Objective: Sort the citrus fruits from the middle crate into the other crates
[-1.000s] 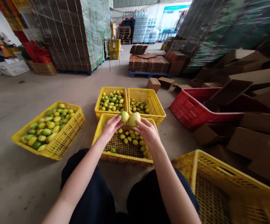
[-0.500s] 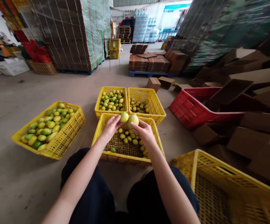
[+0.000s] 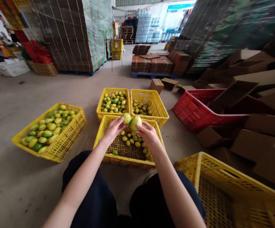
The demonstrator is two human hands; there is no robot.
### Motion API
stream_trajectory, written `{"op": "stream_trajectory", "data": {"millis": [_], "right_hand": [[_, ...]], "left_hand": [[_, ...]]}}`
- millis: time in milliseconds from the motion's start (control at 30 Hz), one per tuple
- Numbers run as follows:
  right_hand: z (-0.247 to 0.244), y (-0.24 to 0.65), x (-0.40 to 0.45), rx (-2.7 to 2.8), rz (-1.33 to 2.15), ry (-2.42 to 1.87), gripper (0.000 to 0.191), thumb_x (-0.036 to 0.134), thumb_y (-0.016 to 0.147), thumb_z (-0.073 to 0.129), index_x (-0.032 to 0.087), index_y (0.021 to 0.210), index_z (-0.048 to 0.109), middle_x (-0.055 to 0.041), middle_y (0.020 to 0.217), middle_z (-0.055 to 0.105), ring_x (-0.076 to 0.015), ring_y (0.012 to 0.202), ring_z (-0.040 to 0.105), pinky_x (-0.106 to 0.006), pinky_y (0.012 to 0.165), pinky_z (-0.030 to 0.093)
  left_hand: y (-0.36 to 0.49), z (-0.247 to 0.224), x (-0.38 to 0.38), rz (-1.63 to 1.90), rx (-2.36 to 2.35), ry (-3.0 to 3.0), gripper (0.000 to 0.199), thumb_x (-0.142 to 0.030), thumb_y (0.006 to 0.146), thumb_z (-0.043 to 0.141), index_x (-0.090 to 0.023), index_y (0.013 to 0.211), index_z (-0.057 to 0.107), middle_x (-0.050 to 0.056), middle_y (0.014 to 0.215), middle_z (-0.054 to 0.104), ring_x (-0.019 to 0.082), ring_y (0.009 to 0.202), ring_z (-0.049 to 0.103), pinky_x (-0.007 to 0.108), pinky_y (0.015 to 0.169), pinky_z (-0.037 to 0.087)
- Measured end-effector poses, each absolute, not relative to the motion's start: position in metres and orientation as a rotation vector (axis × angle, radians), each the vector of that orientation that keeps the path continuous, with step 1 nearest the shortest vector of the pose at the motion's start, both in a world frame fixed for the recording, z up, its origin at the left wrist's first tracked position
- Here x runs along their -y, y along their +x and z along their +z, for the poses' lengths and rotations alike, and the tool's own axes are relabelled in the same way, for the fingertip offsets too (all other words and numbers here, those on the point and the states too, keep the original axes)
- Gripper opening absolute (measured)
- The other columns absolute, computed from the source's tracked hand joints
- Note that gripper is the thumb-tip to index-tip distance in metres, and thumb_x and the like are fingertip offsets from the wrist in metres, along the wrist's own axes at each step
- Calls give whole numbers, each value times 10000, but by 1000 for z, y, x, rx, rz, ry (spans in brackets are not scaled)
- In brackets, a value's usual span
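Observation:
Over the near yellow crate [image 3: 128, 161], my left hand [image 3: 114, 128] holds a green-yellow lemon [image 3: 126, 118] between thumb and fingers. Beside it, my right hand [image 3: 149, 133] grips a larger pale green-yellow lemon [image 3: 135, 123]. The two fruits are side by side, close together or touching. Inside the near crate, several small lemons [image 3: 137, 144] lie mostly at the right, and a green one [image 3: 115, 152] sits at the lower left. Behind stand a yellow crate full of lemons [image 3: 114, 102] and another with fewer lemons [image 3: 141, 107].
A full yellow fruit crate [image 3: 63, 145] stands at left. To the right are a red crate [image 3: 194, 112] with cardboard in it, loose boxes [image 3: 258, 133] and a large yellow crate [image 3: 241, 180] near my knee. A person [image 3: 8, 28] is far back left.
The lemon in my right hand has turned slightly and my right fingers have shifted around it. My left hand is nearly still. A person has come into view at the far left.

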State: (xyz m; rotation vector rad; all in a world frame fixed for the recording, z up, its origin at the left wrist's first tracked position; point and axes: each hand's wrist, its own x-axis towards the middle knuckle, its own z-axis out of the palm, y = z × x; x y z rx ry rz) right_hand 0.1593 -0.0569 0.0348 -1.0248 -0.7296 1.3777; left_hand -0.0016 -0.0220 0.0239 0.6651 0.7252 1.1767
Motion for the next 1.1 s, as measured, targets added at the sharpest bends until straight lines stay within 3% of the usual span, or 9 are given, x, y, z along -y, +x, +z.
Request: {"op": "stream_trajectory", "data": {"millis": [333,567,700,867,1100], "right_hand": [[31,162,57,680,1384,-916,322,263,569,824,208,843,666,8,806,723,-141,727,686,-259,707,585],[35,161,58,636,1411,-910,332,208,549,798,220,786,566,46,680,689,-115,596,658,-233,593,569],[38,163,59,672,1458,-868,315,189,565,766,223,826,593,44,698,700,-108,589,658,-214,587,561],[36,172,56,650,1523,-838,276,185,636,707,201,906,651,12,757,726,-129,635,684,-247,652,582],[34,172,56,654,1582,-837,332,179,681,623,217,1009,658,-2,829,745,-155,696,703,-287,697,588]], "left_hand": [[-1,25,24,1170,-677,680,278,-291,637,798,-157,840,663,11,827,685,97,739,629,224,766,483],[-2,27,23,1192,-652,624,174,-210,685,743,-138,830,680,18,863,691,81,714,617,178,680,484],[-4,29,22,1192,-662,565,114,-174,750,680,-141,859,687,24,868,686,76,677,606,175,644,485],[-7,32,22,1176,-589,610,234,-145,812,612,-206,1026,685,26,992,688,95,746,634,193,685,513],[-4,28,20,1163,-661,594,147,-240,804,662,-125,893,685,60,908,693,98,686,620,201,662,500]]}}
